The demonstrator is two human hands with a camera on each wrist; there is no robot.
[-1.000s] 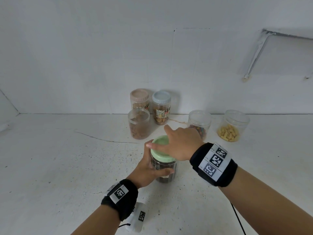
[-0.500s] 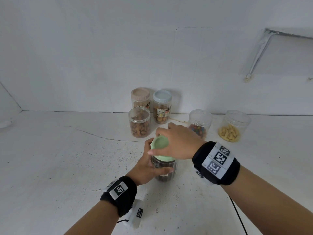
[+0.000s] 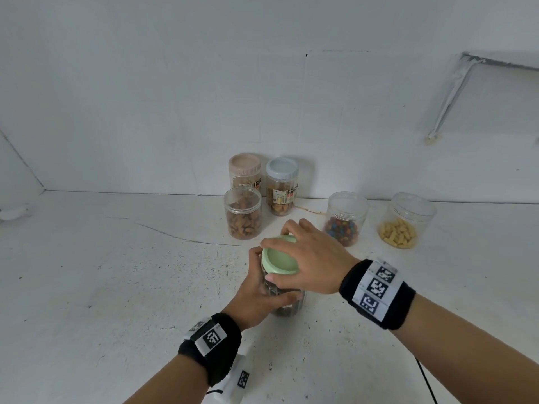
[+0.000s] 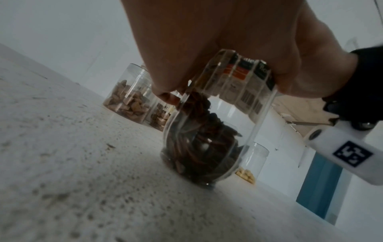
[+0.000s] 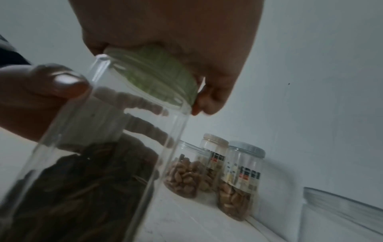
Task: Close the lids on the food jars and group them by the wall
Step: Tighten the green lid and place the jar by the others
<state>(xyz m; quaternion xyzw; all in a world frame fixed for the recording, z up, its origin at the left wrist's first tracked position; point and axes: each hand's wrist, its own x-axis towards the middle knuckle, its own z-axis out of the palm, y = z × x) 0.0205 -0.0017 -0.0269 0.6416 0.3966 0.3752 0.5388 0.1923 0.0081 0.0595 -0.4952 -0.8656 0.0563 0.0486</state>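
While the left hand [image 3: 256, 295] gripped the clear plastic jar of dark food [image 4: 199, 147] standing on the white counter [image 3: 116, 287], the right hand [image 3: 309, 263] clasped its pale green round lid [image 3: 280, 258]; five more jars stood beyond, nearer the wall [image 3: 175, 97].

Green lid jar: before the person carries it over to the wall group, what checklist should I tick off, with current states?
1. Left hand grips the jar body: ok.
2. Right hand holds the green lid: ok.
3. Lid seated flat on the rim: not ok, it sits tilted in the head view.
4. Lid fully tightened: cannot tell.
5. Jar base resting on the counter: ok.
6. Free spot near the pink-lid jar and blue-lid jar: ok.
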